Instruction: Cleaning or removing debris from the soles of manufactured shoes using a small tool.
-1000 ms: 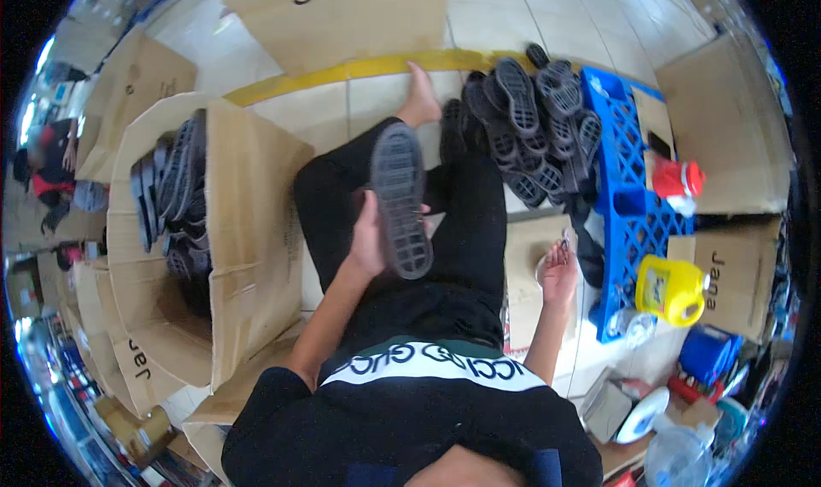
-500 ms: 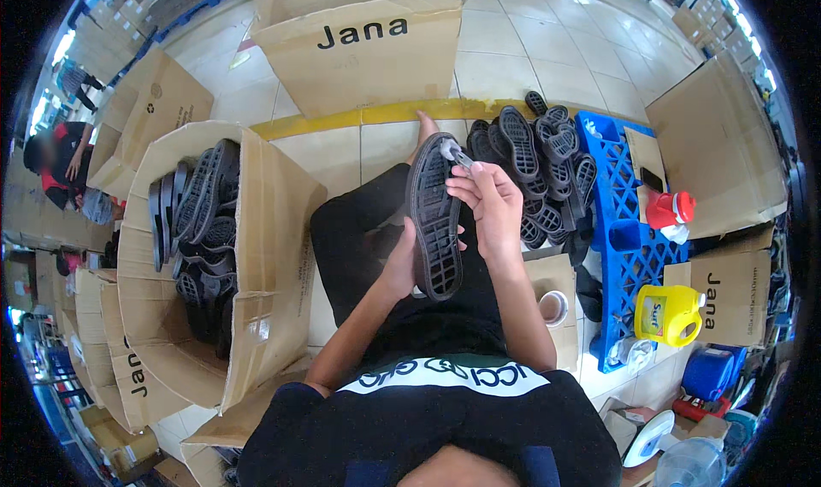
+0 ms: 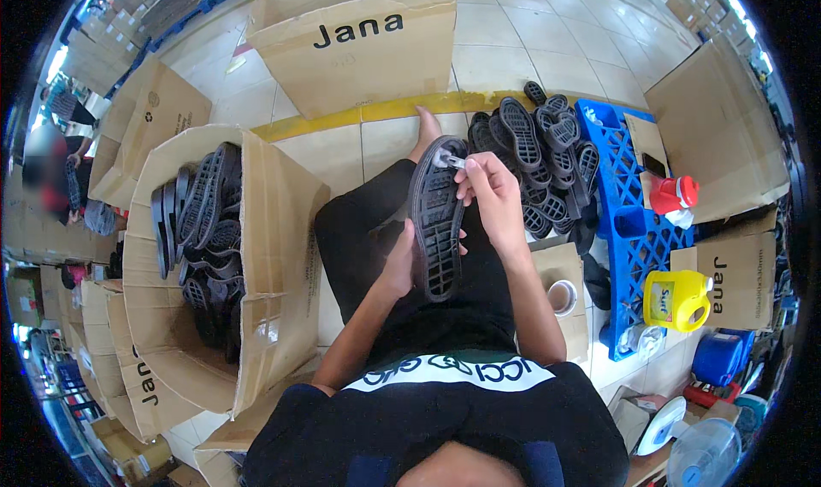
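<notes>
A black shoe sole [image 3: 436, 230] stands on end over my lap, its gridded face toward me. My left hand [image 3: 400, 260] grips it by the lower left edge, with fingertips showing past the right edge. My right hand [image 3: 494, 192] pinches a small slim greyish tool [image 3: 456, 161] between thumb and fingers. The tool's tip touches the hollow at the sole's top end, where a whitish patch [image 3: 441, 157] shows. What kind of tool it is I cannot make out. More black soles [image 3: 522, 136] lie in a pile on the floor to the right of the held one.
An open carton [image 3: 282, 256] of black soles stands on my left, another carton [image 3: 359, 68] ahead. On my right is a blue plastic pallet [image 3: 629, 222] with a red jug [image 3: 671, 194] and a yellow bottle [image 3: 676, 303]. A cup [image 3: 561, 297] stands near my right forearm. Another person sits far left.
The tool's tip has shifted slightly within the top end of the sole, and the whitish patch there looks wider. My right hand has tilted a little; the left keeps its grip.
</notes>
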The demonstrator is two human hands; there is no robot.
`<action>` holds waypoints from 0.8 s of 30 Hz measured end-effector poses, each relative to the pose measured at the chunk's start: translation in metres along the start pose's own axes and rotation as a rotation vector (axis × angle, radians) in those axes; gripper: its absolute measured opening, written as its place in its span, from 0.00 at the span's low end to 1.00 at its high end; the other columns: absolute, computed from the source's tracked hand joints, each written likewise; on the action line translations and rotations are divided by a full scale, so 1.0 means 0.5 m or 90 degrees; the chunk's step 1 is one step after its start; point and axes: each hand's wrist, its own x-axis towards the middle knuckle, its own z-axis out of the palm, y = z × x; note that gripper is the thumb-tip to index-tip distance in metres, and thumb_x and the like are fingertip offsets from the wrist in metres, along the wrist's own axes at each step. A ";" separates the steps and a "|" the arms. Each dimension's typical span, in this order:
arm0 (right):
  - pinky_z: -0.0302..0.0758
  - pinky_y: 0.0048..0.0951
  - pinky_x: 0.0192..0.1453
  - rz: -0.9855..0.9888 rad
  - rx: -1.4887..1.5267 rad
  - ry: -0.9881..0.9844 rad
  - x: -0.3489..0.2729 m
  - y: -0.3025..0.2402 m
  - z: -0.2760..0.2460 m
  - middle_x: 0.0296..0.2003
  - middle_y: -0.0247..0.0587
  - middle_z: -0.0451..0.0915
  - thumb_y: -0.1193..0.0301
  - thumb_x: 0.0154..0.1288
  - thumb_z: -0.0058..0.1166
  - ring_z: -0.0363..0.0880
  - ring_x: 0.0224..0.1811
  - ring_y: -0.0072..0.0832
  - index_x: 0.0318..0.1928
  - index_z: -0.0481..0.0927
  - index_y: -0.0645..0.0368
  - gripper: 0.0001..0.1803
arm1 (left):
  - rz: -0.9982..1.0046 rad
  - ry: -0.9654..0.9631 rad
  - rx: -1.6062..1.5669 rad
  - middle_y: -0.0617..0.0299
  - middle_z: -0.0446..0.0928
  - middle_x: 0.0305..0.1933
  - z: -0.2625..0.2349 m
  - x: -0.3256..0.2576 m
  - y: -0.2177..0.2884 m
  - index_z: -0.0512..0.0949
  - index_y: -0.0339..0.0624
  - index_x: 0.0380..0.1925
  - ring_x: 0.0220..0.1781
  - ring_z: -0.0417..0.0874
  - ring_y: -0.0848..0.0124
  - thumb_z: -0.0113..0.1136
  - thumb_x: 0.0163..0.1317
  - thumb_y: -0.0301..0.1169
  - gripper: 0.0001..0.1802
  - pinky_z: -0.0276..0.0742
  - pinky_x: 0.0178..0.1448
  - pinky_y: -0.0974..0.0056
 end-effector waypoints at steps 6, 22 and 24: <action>0.72 0.25 0.33 -0.174 -0.309 -0.174 -0.023 -0.042 0.002 0.29 0.40 0.77 0.73 0.73 0.48 0.77 0.29 0.24 0.40 0.74 0.65 0.07 | -0.018 -0.023 -0.013 0.48 0.77 0.53 -0.006 -0.017 0.028 0.66 0.38 0.63 0.50 0.82 0.57 0.26 0.71 0.64 0.42 0.78 0.56 0.55; 0.77 0.43 0.37 -0.173 -0.414 -0.419 -0.154 -0.018 0.012 0.32 0.47 0.75 0.73 0.63 0.54 0.79 0.34 0.47 0.37 0.71 0.60 0.07 | 0.084 0.011 -0.048 0.44 0.77 0.53 -0.013 0.003 0.083 0.66 0.34 0.62 0.48 0.83 0.53 0.20 0.72 0.63 0.44 0.81 0.52 0.51; 0.77 0.43 0.37 -0.183 -0.433 -0.418 -0.161 -0.022 0.002 0.32 0.47 0.74 0.72 0.63 0.55 0.79 0.34 0.47 0.37 0.70 0.60 0.07 | 0.083 0.012 -0.061 0.44 0.77 0.53 -0.012 0.008 0.084 0.66 0.34 0.62 0.48 0.83 0.54 0.20 0.72 0.63 0.44 0.81 0.52 0.52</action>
